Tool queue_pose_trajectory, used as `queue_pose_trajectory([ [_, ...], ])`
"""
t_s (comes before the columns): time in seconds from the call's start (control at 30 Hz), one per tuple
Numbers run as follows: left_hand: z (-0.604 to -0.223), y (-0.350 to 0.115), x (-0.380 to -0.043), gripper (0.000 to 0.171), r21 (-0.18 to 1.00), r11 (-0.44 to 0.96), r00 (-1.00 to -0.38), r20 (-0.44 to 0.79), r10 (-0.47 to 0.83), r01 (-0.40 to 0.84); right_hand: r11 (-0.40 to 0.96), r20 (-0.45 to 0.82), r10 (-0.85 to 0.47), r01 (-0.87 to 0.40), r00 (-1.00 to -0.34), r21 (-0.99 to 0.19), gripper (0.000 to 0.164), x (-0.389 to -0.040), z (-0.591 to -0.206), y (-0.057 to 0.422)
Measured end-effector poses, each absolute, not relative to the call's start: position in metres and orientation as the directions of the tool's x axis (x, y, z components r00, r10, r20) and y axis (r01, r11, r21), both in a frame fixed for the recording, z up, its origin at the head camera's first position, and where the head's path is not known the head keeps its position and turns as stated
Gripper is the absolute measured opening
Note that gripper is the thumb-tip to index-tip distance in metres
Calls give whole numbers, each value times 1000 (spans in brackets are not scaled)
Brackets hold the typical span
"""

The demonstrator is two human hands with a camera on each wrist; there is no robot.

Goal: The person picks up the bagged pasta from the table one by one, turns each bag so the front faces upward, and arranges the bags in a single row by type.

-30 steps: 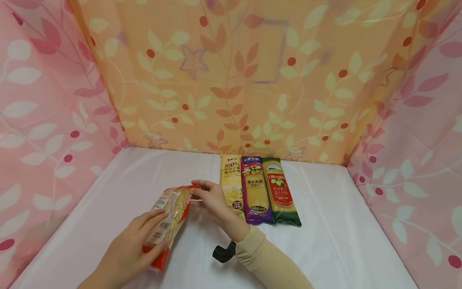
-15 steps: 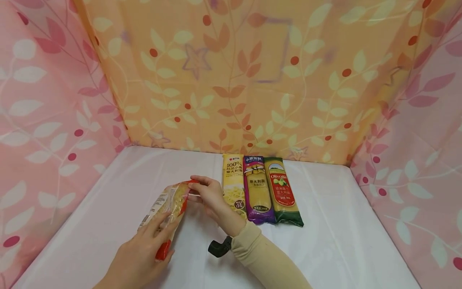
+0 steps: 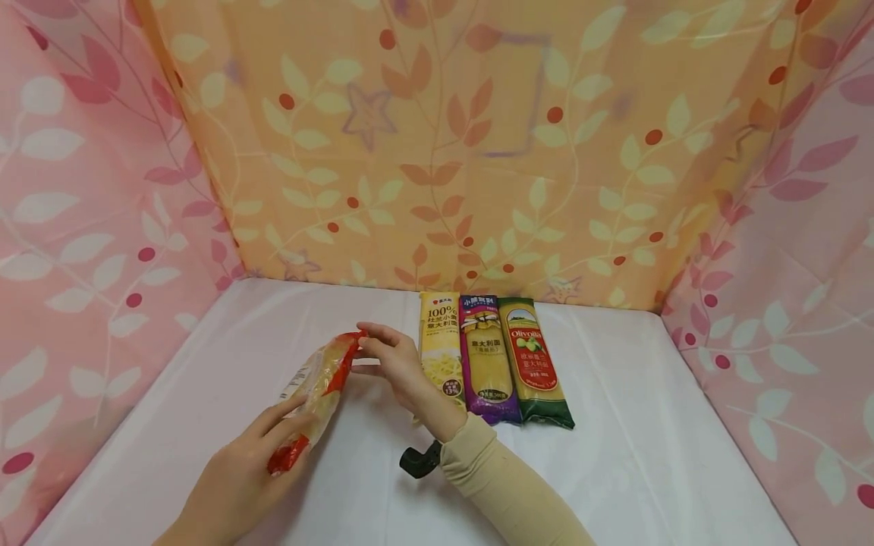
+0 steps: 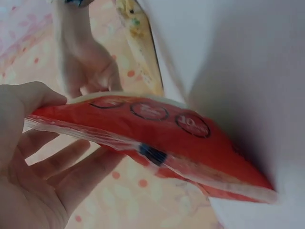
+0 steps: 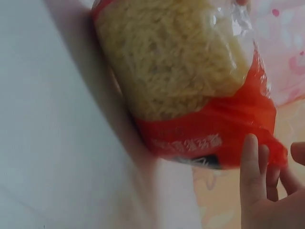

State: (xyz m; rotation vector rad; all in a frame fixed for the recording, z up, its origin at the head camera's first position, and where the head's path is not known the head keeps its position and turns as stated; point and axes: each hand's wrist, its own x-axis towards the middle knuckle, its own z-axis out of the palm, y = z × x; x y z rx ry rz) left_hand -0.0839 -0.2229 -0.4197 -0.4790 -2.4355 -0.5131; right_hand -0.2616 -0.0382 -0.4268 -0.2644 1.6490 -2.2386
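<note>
A red and clear bag of short pasta (image 3: 321,379) is tilted on its edge at the left of the white table. My left hand (image 3: 239,470) grips its near end, thumb on one side and fingers on the other, as the left wrist view shows (image 4: 43,157). At the far end my right hand (image 3: 399,371) touches the red corner with nearly straight fingers. In the right wrist view, the right thumb (image 5: 298,152) stands apart from the bag, whose clear side shows the pasta pieces.
Beyond my right hand, three long spaghetti packs lie side by side: a yellow one (image 3: 440,345), a purple one (image 3: 488,360) and a green-red one (image 3: 536,364). A black bent piece (image 3: 418,461) shows beside the right sleeve. Leaf-patterned cloth walls (image 3: 437,152) enclose the table (image 3: 614,455).
The bag has turned from its printed label side up onto its edge, showing more red. My left fingers have shifted on its near end; the spaghetti packs lie as before.
</note>
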Motion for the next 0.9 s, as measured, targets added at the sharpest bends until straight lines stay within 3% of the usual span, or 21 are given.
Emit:
queue_pose_trajectory([
  [0.1,-418,-231,-86,32,320,826,-754,633,177,463,-263,-24,-390,136,-921,-955,34,-263,-430,-38],
  [0.2,-416,-238,-87,49,424,768,-761,637,124,480,-254,1,-396,108,-918,-961,38,-264,-434,-38],
  [0.37,-411,-249,-88,53,555,674,-784,618,59,488,-234,40,-393,58,-919,-970,42,-267,-446,-44],
  [0.9,-400,-280,-93,50,611,725,-801,582,-140,317,-49,47,-533,-25,-845,-998,52,-276,-492,-87],
])
